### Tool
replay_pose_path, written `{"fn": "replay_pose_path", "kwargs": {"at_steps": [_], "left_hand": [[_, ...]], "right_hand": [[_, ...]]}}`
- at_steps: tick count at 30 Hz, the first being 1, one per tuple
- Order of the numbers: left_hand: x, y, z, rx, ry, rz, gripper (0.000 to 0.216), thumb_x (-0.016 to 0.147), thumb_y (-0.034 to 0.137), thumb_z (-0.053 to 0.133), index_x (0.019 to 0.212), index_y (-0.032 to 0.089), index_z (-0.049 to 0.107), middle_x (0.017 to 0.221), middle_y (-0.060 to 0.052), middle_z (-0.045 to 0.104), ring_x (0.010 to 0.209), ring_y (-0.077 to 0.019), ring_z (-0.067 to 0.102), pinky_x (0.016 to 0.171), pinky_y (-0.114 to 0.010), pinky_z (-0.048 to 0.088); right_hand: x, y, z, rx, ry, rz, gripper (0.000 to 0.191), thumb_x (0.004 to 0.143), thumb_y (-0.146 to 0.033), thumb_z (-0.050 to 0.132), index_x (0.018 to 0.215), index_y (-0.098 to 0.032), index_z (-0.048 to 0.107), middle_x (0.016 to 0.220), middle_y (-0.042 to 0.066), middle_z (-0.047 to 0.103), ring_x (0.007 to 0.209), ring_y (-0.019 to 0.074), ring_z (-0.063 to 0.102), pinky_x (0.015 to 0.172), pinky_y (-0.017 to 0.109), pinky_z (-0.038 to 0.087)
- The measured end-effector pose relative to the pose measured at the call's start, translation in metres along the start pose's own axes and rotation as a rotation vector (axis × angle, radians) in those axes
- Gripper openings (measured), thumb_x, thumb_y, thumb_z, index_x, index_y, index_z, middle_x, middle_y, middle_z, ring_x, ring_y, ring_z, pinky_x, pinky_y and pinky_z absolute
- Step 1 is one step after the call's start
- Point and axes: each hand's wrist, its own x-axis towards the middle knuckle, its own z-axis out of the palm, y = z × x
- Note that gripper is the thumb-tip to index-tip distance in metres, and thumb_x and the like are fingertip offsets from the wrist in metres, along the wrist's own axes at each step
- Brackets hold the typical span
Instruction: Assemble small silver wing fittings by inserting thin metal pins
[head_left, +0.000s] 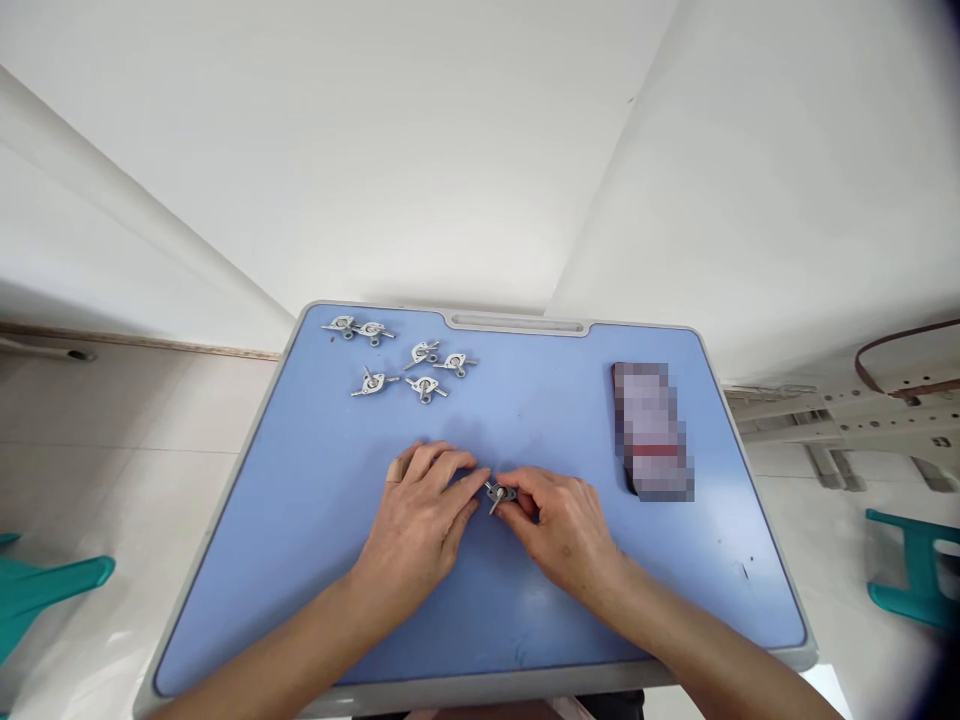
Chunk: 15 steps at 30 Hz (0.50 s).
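Both my hands rest on a blue tabletop point(315, 560) and meet at a small grey metal fitting point(500, 493) in the middle. My left hand point(424, 515) lies palm down, its fingertips pinched on the left side of the fitting. My right hand point(562, 525) has its fingers curled round the right side of the same fitting. A thin pin sticks down out of the piece between the fingers. Several similar metal fittings point(424, 372) lie loose at the far left of the table, apart from my hands.
A dark flat object point(651, 430), blurred out, lies at the right of the table. A grey groove point(517, 323) runs along the far rim. White walls stand behind. Teal chair parts point(45, 590) show at the left and right edges, and a white frame point(862, 420) lies at the right.
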Motion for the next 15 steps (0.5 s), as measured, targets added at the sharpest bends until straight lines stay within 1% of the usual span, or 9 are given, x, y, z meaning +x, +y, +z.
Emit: {"fn": "replay_pose_path", "kwargs": {"at_steps": [10,15], "left_hand": [[-0.0003,0.0009,0.0004,0.013,-0.013,0.003,0.025,0.091,0.013,0.05,0.111,0.019,0.062,0.108,-0.008,0.063,0.105,-0.0267,0.048,0.089,-0.045,0.038],[-0.0004,0.0006,0.001,0.02,-0.015,0.01,0.024,0.091,0.014,0.051,0.111,0.019,0.063,0.107,-0.008,0.063,0.106,-0.0267,0.048,0.088,-0.045,0.038]], "right_hand": [[-0.002,-0.0007,-0.0014,-0.005,-0.009,-0.003,0.015,0.085,-0.028,0.062,0.099,-0.026,0.069,0.076,-0.002,0.07,0.063,0.0119,0.058,0.058,0.023,0.03],[-0.0019,-0.0009,-0.0022,-0.018,-0.007,-0.015,0.016,0.086,-0.028,0.061,0.1,-0.026,0.069,0.078,-0.002,0.071,0.065,0.0124,0.059,0.058,0.023,0.03]]}}
